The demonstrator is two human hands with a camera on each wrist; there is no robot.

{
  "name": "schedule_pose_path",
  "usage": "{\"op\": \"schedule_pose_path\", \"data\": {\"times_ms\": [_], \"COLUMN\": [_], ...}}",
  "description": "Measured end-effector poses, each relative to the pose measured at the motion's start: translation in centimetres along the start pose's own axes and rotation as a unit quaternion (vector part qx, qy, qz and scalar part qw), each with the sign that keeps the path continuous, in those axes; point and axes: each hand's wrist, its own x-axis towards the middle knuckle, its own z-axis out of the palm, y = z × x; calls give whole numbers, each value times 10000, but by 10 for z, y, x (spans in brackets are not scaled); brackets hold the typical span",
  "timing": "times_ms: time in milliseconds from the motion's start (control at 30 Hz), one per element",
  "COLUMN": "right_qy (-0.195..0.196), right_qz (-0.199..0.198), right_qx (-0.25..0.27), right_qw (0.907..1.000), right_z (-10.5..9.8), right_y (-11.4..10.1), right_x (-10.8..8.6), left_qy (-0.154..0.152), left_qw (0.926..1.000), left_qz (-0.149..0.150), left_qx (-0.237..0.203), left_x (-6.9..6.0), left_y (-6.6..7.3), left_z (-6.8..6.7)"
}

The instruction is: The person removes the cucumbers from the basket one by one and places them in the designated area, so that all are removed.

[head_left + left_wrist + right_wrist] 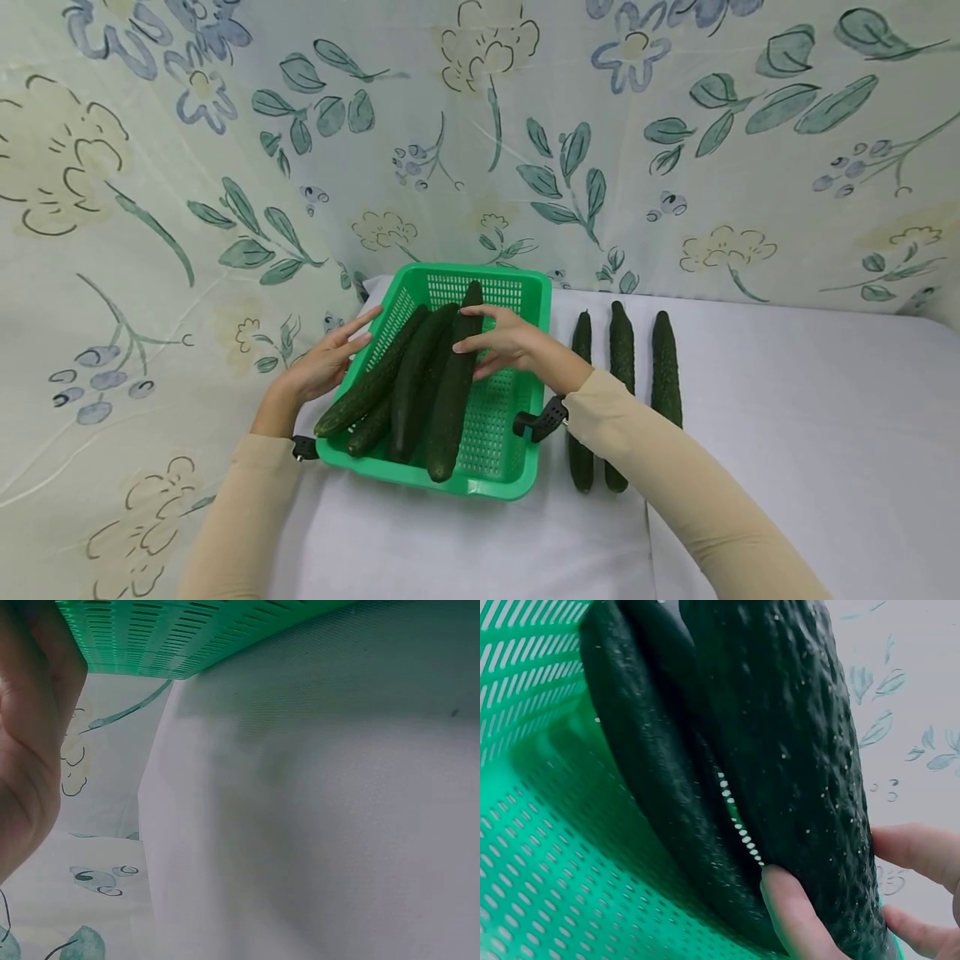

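In the head view, a green slotted plastic basket (487, 450) stands on the white cloth, with several dark green cucumbers (382, 375) lying lengthwise in its left half. My right hand (508, 337) reaches over the basket's right side and grips one long cucumber (450, 408) between thumb and fingers. That same bumpy cucumber (787, 750) fills the right wrist view, above a smoother one (649, 742). At the basket's left wall my left hand (326, 362) has its fingers extended along the rim. The left wrist view catches only the side of this hand (30, 742), beside the basket's underside (150, 645).
Three more cucumbers (665, 358) lie side by side on the white cloth (795, 433) right of the basket, partly under my right forearm. A floral curtain (450, 167) hangs behind and at the left. Each wrist wears a black strap (551, 417).
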Motion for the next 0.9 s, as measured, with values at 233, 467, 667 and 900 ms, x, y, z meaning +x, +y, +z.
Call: {"op": "schedule_pose_path", "data": {"times_ms": [233,467,667,900], "right_qy": [2,-141,-219,-103], "right_qz": [-206,-288,-432,-621], "right_qx": [25,-18,148,172], "right_qw": [9998,9995,9987,9979], "right_z": [-14,-27,-34,-41], "right_y": [-3,0,-1,-4], "right_x": [-8,-14,-20,-28], "left_qy": [62,142,200,253], "left_qw": [9999,9998,9996,9995], "left_qz": [10,-77,-98,-125], "left_qx": [97,104,156,139], "left_x": [-2,-1,-1,-1], "left_y": [2,3,2,0], "left_z": [1,2,1,0]}}
